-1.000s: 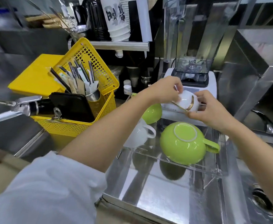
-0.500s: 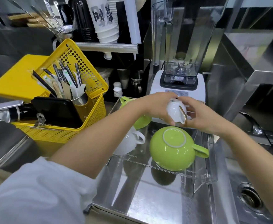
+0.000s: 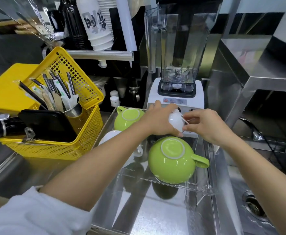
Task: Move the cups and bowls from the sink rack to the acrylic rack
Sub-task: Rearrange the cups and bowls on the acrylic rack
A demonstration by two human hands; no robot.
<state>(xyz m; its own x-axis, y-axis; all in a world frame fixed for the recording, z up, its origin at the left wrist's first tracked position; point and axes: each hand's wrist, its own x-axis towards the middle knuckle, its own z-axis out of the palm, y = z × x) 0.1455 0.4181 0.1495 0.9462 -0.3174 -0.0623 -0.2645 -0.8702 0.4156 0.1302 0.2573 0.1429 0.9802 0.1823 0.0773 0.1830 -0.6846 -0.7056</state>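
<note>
A white-based blender with a clear plastic jar (image 3: pixel 176 65) stands just behind the grip. Well to its left, a yellow perforated plastic basket (image 3: pixel 67 133) holds a steel utensil cup (image 3: pixel 73 110) — wrapped cutlery upright inside.

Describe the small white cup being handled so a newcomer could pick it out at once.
Start at the white blender base at the back of the steel counter. Just in front of it, above the far end of the clear acrylic rack, both hands hold a small white cup. Unlike the upside-down green cups on the rack, it is small, white and in the air.
</note>
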